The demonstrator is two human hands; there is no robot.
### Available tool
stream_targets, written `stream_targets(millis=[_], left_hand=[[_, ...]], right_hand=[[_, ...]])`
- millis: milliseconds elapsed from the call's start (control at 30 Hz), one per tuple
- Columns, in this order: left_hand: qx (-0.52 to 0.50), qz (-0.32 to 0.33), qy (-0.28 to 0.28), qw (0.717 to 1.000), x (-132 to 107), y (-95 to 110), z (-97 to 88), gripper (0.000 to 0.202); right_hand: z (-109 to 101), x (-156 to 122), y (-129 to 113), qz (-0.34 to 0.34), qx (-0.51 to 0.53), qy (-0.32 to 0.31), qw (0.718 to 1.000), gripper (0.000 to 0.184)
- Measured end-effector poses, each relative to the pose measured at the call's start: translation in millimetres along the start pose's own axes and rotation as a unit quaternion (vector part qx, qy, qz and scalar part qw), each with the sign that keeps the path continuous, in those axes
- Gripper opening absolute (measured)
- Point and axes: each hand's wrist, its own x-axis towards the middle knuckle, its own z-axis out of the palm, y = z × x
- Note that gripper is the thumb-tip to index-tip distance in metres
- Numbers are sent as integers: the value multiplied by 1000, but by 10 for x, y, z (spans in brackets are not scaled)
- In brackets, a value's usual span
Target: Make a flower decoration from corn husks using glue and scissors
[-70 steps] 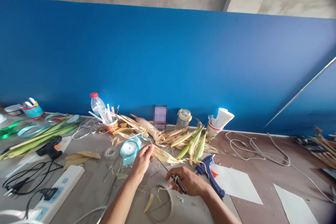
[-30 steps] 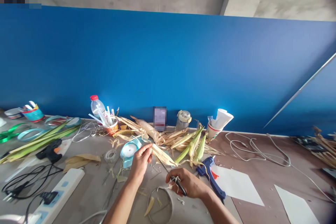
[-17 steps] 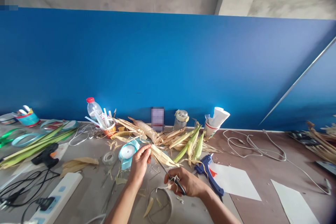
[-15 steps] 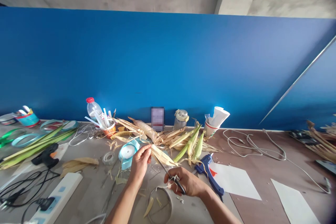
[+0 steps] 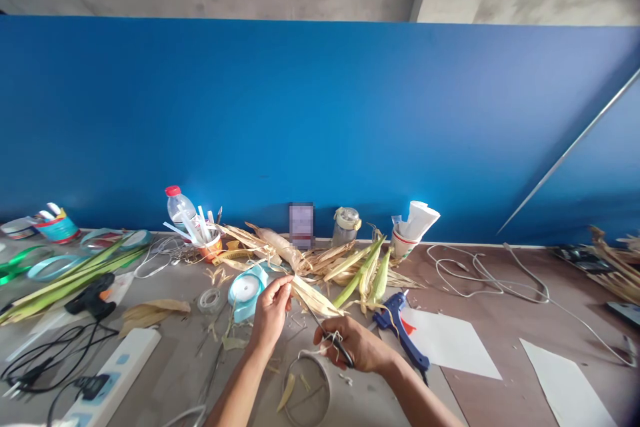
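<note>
My left hand (image 5: 273, 312) pinches the upper end of a pale, dry corn husk (image 5: 316, 293) between thumb and fingers. Around the dark handles of what look like scissors (image 5: 339, 349), my right hand (image 5: 356, 341) is closed. Their thin metal blade lies along the underside of the husk, and I cannot tell whether the blades are apart. A white string (image 5: 330, 340) is tangled by the right fingers. Below the hands, a wire ring (image 5: 329, 392) lies on the table with husk scraps in it. Behind the held husk spreads a pile of husks (image 5: 345, 265).
A blue glue gun (image 5: 407, 333) rests on white paper (image 5: 457, 343) to the right. Left are a light-blue ribbon spool (image 5: 246, 288), clear tape (image 5: 209, 300), a power strip (image 5: 123, 367) and a black glue gun (image 5: 95, 300). Cups, a bottle (image 5: 179, 207) and a jar (image 5: 346, 227) line the blue partition.
The whole view has shifted slightly. Both hands keep nearly the same pose, with the husk and the scissors still held.
</note>
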Motion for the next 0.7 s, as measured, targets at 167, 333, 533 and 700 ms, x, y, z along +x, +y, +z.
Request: stream_targets(millis=[167,333,533,700], left_hand=[[4,7,-2,1000,-3,18,2,40],[9,12,-11,1000,5,14,-7,39],[4,8,-14,1000,0,27,1,39],[-3,3,-18,1000,4,11,-3,38]], right_hand=[[7,19,70,21,-1,2,1000,19],[13,30,129,16,-9,1,1000,20],[9,13,78,18,-17,7,1000,20],[15,13,72,28,-21,9,999,19]])
